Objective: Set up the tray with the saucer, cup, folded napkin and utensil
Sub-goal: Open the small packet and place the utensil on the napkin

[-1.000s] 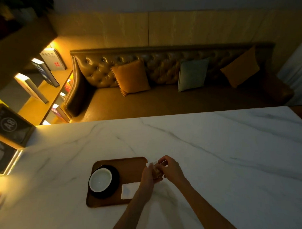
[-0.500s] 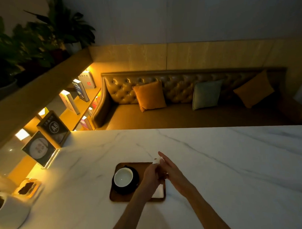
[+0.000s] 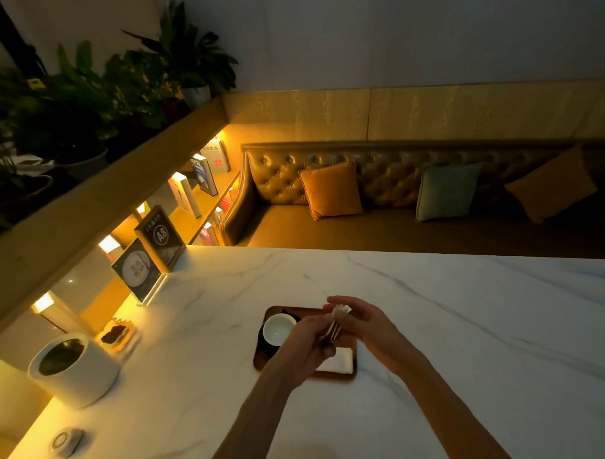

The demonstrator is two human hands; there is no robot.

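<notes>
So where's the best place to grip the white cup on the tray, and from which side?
Judging by its pose, take the cup by its round rim from above or from its left: it stands upright and open-topped on the dark saucer, and both hands crowd its right side. No handle is visible.

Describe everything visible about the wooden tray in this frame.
The tray is a brown, wood-looking rectangle with rounded corners and a low raised rim, lying flat on the white marble table. Its left half holds a white cup on a dark saucer; a folded white napkin lies at its near right. Both hands hover over it, hiding its middle.
</notes>
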